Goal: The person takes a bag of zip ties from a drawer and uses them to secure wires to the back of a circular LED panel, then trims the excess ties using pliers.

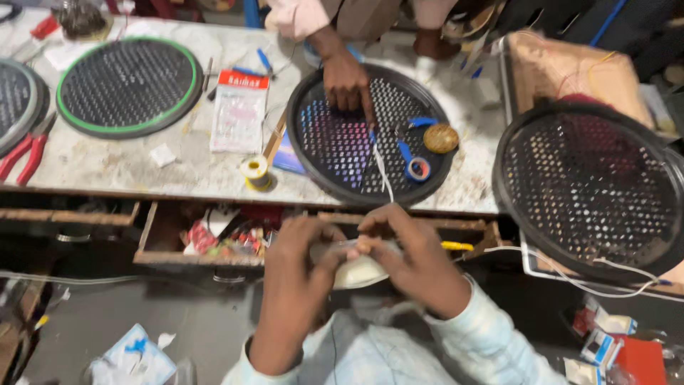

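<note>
Snugly between both hands' fingers [370, 246]: white part [360, 272]

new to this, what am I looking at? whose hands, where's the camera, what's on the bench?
There is no machine here. One camera sits on a person's head and looks down at their own bare hands. The left hand and right hand together pinch a small whitish piece near the lap; the frame is too blurred to tell what it is.

Ahead is a worn bench with an open drawer of oddments. On the bench lie round black perforated discs: one green-rimmed, one in the middle. A co-worker's hand presses on the middle disc, which also carries blue scissors. Nearby are a solder spool, a packet and red pliers. Another disc stands at right.
</note>
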